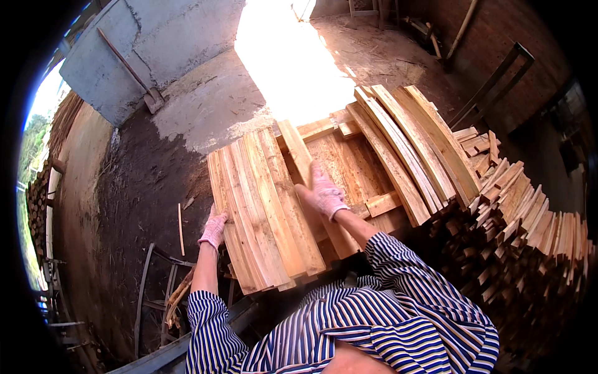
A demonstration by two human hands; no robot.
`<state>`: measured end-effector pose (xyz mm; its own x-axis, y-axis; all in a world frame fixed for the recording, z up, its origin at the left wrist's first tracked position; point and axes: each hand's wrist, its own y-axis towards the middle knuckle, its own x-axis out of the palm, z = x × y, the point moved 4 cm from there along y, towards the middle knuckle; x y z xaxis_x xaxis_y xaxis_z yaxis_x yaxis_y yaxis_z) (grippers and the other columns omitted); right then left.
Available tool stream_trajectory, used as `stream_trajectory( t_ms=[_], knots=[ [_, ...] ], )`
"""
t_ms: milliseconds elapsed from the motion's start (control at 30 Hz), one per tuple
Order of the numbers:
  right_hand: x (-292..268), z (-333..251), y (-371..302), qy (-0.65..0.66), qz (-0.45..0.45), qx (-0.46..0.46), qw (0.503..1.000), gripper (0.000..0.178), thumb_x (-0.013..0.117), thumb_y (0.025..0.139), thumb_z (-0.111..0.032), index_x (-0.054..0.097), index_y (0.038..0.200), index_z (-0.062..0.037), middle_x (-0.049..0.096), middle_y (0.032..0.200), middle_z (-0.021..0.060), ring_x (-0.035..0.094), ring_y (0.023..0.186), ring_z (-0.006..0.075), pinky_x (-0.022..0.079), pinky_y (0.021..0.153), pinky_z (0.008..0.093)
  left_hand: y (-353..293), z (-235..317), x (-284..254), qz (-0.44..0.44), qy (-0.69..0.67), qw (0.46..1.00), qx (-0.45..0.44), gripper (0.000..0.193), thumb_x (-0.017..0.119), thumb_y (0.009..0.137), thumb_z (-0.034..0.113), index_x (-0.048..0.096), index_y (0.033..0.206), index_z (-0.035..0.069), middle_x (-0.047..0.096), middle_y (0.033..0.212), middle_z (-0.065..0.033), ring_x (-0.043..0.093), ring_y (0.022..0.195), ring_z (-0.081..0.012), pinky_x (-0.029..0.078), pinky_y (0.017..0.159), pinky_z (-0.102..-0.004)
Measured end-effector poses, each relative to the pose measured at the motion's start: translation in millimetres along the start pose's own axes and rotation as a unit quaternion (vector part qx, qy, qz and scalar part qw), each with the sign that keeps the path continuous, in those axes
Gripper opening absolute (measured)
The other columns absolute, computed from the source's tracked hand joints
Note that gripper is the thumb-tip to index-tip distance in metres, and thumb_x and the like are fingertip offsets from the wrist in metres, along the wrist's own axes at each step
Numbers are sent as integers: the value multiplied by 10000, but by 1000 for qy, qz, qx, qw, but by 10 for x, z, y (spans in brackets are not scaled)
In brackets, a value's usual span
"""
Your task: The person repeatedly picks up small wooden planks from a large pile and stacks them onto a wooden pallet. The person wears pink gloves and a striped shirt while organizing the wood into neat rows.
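A row of pale wooden planks (258, 206) lies side by side across a wooden stack in front of me. My left hand (213, 228), in a pinkish knitted glove, rests flat along the outer left edge of this row, fingers stretched out. My right hand (325, 194), gloved alike, has its thumb across a single plank (296, 148) and its fingers along that plank's right side. This plank lies slightly askew, a narrow gap from the row. Right of it, a hollow shows lower boards (349, 159) and short crosspieces (384, 204).
More long planks (414, 146) lie beyond the hollow on the right. A big pile of split wood sticks (529, 215) extends to the far right. A shovel (153, 100) leans on the concrete wall (177, 31). Metal bars (144, 293) stand at lower left.
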<state>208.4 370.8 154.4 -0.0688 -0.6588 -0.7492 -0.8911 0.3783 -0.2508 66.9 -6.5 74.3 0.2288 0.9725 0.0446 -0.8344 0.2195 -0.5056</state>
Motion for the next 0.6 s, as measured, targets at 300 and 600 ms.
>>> stream_trajectory(
  t_ms=[300,600],
  knots=[
    [-876,1012,291,-403,180,117,890,810,631,936,-425,251,1612,-190,288,1635,197,308,1494,358,348,1126,556,-48,55,51,-2,5,999,33,658,618,998,103,292,1569,135,605,1326,-148,646,1102,-299,596,858,-486],
    [-1565,932,189,-201,22,128,971,819,762,827,-233,364,1521,-62,499,1460,176,551,1296,322,511,1037,430,47,-59,48,10,5,1000,25,701,589,980,33,275,1592,163,599,1343,-143,646,1102,-295,594,866,-470]
  ],
)
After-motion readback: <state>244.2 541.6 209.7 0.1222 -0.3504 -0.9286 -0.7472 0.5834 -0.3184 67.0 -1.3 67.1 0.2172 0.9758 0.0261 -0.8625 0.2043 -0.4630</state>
